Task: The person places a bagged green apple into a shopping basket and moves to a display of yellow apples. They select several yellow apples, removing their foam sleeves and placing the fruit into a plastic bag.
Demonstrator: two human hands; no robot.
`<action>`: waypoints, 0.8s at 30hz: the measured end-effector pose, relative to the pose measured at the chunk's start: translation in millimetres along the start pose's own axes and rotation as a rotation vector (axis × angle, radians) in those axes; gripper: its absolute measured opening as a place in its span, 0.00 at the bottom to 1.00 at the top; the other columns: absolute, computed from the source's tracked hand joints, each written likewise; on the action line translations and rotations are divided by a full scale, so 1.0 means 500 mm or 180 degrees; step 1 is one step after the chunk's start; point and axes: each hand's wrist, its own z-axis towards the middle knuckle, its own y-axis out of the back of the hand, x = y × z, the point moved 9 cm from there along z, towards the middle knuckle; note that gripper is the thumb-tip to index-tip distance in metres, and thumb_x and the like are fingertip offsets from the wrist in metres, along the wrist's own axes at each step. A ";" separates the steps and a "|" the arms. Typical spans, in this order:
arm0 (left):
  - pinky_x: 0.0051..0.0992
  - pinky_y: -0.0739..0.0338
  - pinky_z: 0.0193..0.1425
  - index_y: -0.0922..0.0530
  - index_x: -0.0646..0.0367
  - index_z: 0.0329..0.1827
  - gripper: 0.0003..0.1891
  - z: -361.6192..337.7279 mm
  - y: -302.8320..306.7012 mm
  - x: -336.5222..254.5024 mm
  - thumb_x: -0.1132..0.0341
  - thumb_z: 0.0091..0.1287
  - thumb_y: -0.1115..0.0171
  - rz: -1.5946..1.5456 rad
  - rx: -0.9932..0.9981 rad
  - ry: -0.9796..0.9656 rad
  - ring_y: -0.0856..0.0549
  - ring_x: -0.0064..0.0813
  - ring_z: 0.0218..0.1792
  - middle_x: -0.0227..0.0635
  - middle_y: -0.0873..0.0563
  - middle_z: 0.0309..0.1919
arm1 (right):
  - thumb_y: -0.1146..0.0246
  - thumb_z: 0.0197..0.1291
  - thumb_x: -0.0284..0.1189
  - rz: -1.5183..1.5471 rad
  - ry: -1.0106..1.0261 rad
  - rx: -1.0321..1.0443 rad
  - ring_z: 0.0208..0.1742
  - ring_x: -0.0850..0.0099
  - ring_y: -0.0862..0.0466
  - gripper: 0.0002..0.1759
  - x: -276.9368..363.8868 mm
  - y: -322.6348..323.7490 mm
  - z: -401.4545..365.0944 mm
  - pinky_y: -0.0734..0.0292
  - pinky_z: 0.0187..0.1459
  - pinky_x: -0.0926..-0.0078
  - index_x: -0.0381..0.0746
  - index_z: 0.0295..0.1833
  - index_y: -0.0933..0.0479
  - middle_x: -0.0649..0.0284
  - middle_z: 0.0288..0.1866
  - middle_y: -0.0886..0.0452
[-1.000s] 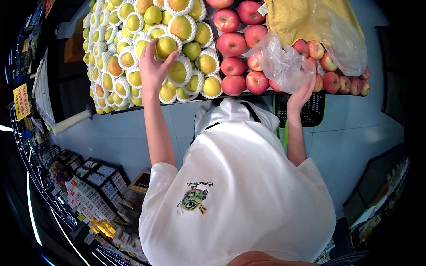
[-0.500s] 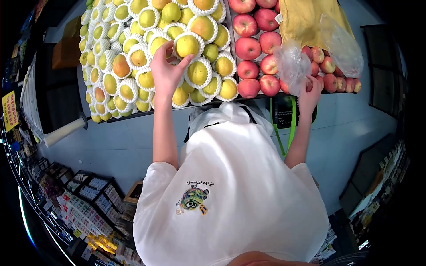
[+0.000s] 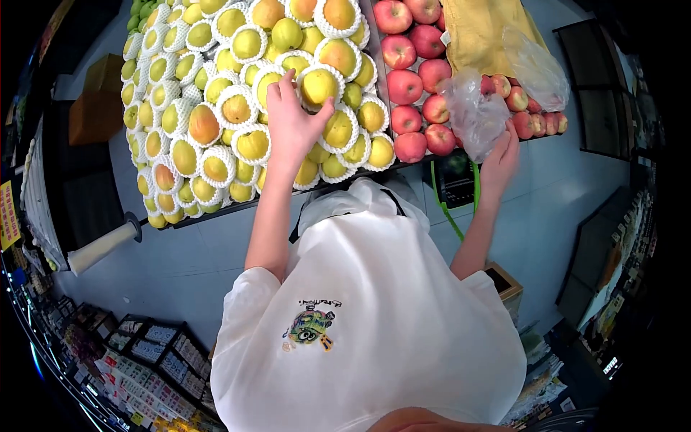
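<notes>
My left hand (image 3: 296,124) reaches over the netted fruit, its thumb and fingers apart at the edge of a yellow fruit (image 3: 319,86) in a white foam net. That fruit rests among its neighbours; whether my fingertips touch it is hard to tell. On the right, my right hand (image 3: 500,160) pinches the lower edge of a crumpled clear plastic bag (image 3: 473,119). The bag hangs in front of the red apples (image 3: 405,86), partly hiding them.
A yellow cloth (image 3: 489,36) and another clear bag (image 3: 536,68) lie over the right side of the display. Below its edge is a dark basket (image 3: 455,176) with green handles. A white roll (image 3: 104,248) sticks out at the left.
The view has shifted, so the display sits slightly differently. My left hand stays by the same yellow fruit. My right hand has turned a little and still holds the bag.
</notes>
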 end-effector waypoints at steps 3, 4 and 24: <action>0.46 0.28 0.69 0.28 0.61 0.73 0.43 0.007 0.001 -0.065 0.47 0.59 0.21 0.0615 -0.0257 -0.0812 0.27 0.56 0.64 0.49 0.25 0.63 | 0.48 0.83 0.34 -0.0062 -0.0061 0.0101 0.71 0.49 0.24 0.23 0.007 -0.021 -0.043 0.30 0.72 0.56 0.36 0.76 0.31 0.46 0.72 0.26; 0.46 0.28 0.69 0.28 0.61 0.73 0.43 0.014 -0.004 -0.073 0.47 0.59 0.21 0.0607 -0.0278 -0.0845 0.27 0.56 0.64 0.49 0.25 0.63 | 0.48 0.82 0.33 0.0001 -0.0327 0.0155 0.75 0.49 0.27 0.25 -0.003 -0.032 -0.054 0.33 0.76 0.57 0.35 0.78 0.33 0.46 0.76 0.28; 0.47 0.31 0.66 0.21 0.54 0.60 0.25 0.030 -0.072 -0.069 0.61 0.59 0.25 0.0812 -0.0240 -0.1157 0.23 0.46 0.61 0.38 0.19 0.59 | 0.31 0.68 0.26 0.0399 0.0159 -0.0086 0.64 0.56 0.23 0.24 0.045 -0.114 -0.038 0.24 0.67 0.57 0.36 0.68 0.26 0.50 0.66 0.27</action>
